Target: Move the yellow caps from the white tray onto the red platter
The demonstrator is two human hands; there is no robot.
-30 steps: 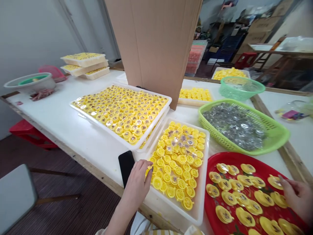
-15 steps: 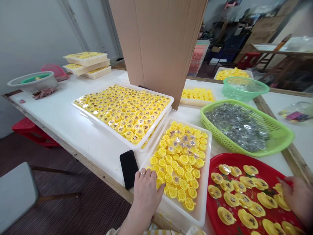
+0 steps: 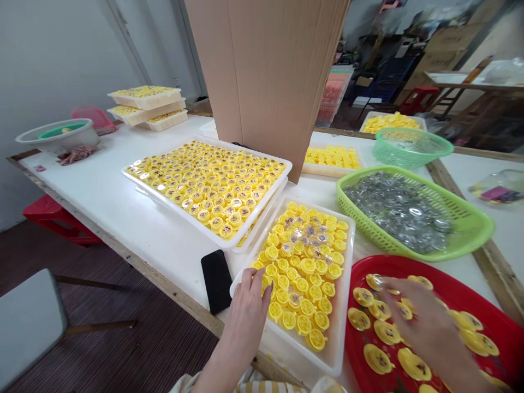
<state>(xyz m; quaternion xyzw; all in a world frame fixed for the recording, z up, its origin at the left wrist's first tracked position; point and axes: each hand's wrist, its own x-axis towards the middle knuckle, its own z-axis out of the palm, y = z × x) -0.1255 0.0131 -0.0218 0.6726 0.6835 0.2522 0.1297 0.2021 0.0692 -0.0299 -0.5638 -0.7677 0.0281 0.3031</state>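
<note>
Curling loosely at six o'clock, the left hand (image 3: 246, 308), any hold hidden, meets round yellow plastic pieces (image 3: 302, 284) in a rectangular white plastic tray (image 3: 346, 305); toward four, the blurred right hand (image 3: 426, 316), grip unclear, overhangs an oval red tray (image 3: 483, 300).

The right hand (image 3: 426, 322) is blurred over the red tray (image 3: 501, 316), covering some of its yellow pieces (image 3: 377, 358); it may have hold of one, but the smear leaves that unclear. The tray runs out of the picture at the bottom. Near the tabletop's (image 3: 167, 286) front edge, the left hand (image 3: 248, 300) hides part of the white tray's (image 3: 344, 311) left rim. The cardboard (image 3: 266, 71) is cut off at the top and screens the tabletop's back edge. Prints on the big tray's (image 3: 177, 212) pieces are too small to make out.
</note>
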